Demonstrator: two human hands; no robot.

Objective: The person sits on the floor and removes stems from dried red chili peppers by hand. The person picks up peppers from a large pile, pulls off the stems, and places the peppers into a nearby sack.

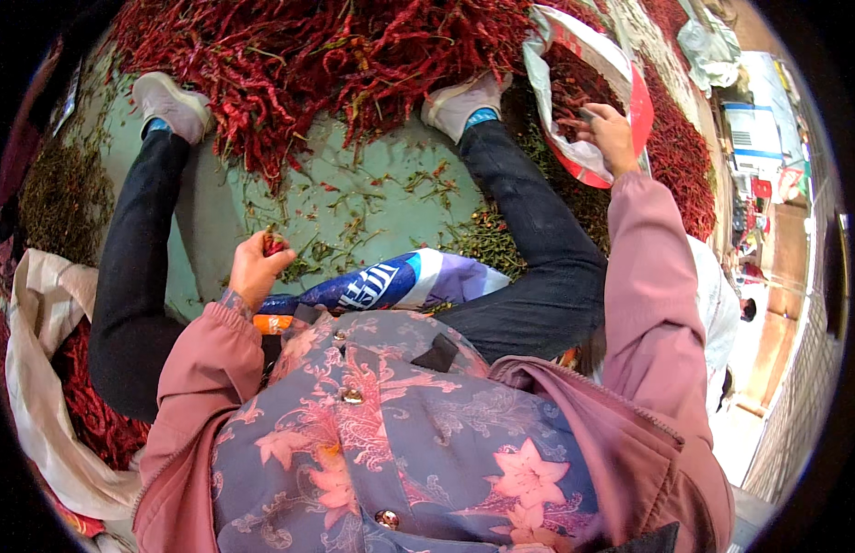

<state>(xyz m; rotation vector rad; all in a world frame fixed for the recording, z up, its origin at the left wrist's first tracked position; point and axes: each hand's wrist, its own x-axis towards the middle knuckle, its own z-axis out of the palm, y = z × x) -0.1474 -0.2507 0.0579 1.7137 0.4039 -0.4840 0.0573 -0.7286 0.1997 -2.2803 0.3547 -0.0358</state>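
Note:
My left hand (pixel 254 266) is closed around a small bunch of red chili peppers (pixel 274 245), whose green stem ends show at the fingertips. It hovers over the green floor sheet (pixel 344 176) between my legs. At the right, my right hand (pixel 609 138) reaches into the mouth of a white and red woven sack (pixel 638 104). A small dark piece (pixel 589 116) shows at its fingers; what it is, and whether the fingers grip anything more, I cannot tell. Dried red chilies (pixel 572 76) lie inside that sack. Ahead of me spreads a large heap of long red chilies (pixel 372 55).
Cut green stems (pixel 482 238) lie scattered on the sheet. My shoes (pixel 462 107) touch the heap's edge. A cream sack (pixel 36 387) holding red chilies (pixel 99 397) stands at lower left. A blue printed bag (pixel 386 280) lies by my lap. More chilies (pixel 676 145) lie beyond the right sack.

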